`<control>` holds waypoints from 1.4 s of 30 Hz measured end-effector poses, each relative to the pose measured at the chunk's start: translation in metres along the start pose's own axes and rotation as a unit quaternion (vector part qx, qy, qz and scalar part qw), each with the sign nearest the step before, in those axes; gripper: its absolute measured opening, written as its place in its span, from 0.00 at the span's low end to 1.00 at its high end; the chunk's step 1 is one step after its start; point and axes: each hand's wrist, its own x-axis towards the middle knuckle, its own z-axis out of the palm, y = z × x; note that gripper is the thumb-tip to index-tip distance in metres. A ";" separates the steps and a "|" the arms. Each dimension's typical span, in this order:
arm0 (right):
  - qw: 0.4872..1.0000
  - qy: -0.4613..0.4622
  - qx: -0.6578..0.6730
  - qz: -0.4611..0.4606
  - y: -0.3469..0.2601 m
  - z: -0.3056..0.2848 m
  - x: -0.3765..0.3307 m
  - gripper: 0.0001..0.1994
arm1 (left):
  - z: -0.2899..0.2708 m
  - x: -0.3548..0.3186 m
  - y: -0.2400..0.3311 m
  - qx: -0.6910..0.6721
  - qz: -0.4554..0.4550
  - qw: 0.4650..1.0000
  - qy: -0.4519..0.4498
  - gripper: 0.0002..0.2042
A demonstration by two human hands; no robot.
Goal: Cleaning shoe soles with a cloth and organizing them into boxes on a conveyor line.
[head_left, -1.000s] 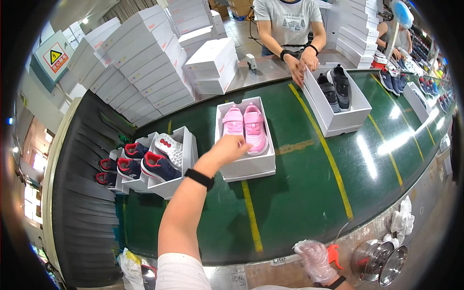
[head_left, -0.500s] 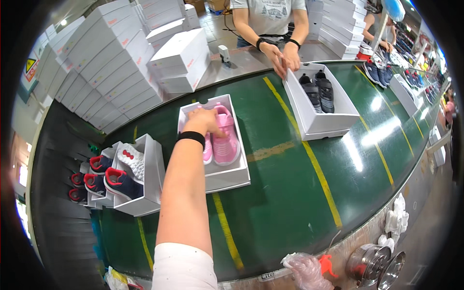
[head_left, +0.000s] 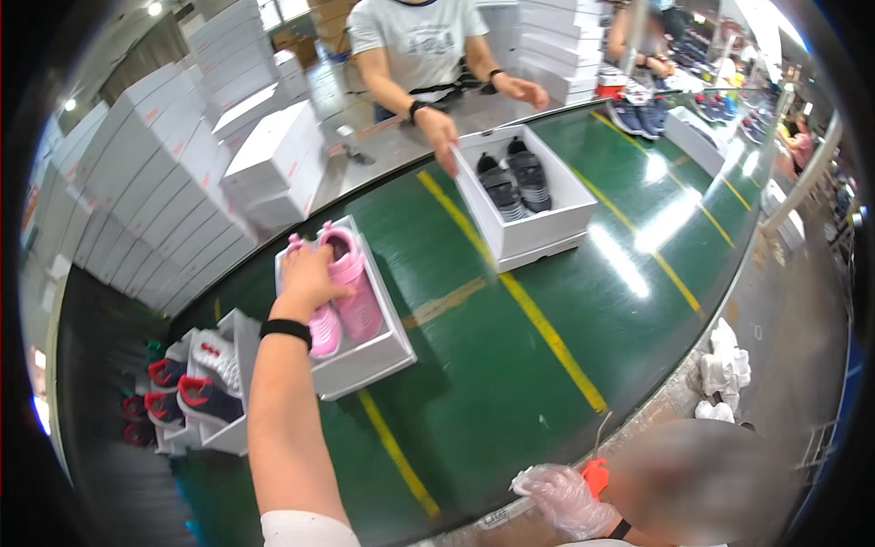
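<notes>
My left hand (head_left: 312, 275) reaches into an open white shoebox (head_left: 372, 366) on the green belt. Its fingers are closed over one pink child's shoe (head_left: 324, 334), and the thumb rests by the other pink shoe (head_left: 358, 301). Both shoes lie in the box with their heels at its far end. At the lower edge, my right hand (head_left: 654, 503) appears beyond a black wristband, blurred over so that its fingers do not show. Beside it lies a clear plastic bag (head_left: 567, 500) with an orange-red item (head_left: 595, 478).
Boxes with navy-and-red shoes (head_left: 208, 401) stand left on the belt (head_left: 483, 365). Across it, a co-worker (head_left: 419, 55) touches a box (head_left: 538, 239) of black shoes (head_left: 529, 178). White shoeboxes (head_left: 155, 182) are stacked behind. White crumpled items (head_left: 725, 365) lie along the right edge.
The whole view has shifted, moving the belt scene leftward. My left hand stays on the pink shoes. My right hand has come in at the bottom. One co-worker's hand has left the box.
</notes>
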 end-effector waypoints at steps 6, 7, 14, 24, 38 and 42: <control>0.999 0.004 -0.035 0.028 0.000 -0.001 -0.013 0.17 | -0.034 -0.018 0.010 0.071 -0.005 0.985 0.156 0.31; 0.999 0.005 -0.026 0.019 -0.003 -0.001 -0.010 0.16 | -0.039 -0.023 0.005 0.065 0.003 0.979 0.193 0.31; 1.000 0.019 -0.011 0.007 0.003 0.009 -0.014 0.18 | -0.082 -0.029 -0.033 -0.006 -0.263 0.952 0.156 0.33; 0.999 -0.006 0.038 -0.024 0.008 0.006 -0.011 0.17 | 0.001 -0.014 -0.014 0.128 -0.172 0.969 -0.124 0.18; 0.999 0.031 -0.003 -0.027 0.012 0.014 -0.010 0.11 | -0.003 -0.098 -0.061 0.219 0.143 0.965 0.000 0.17; 0.997 -0.011 -0.029 -0.073 0.000 0.001 -0.005 0.14 | -0.021 -0.118 -0.068 0.173 0.104 0.977 -0.072 0.23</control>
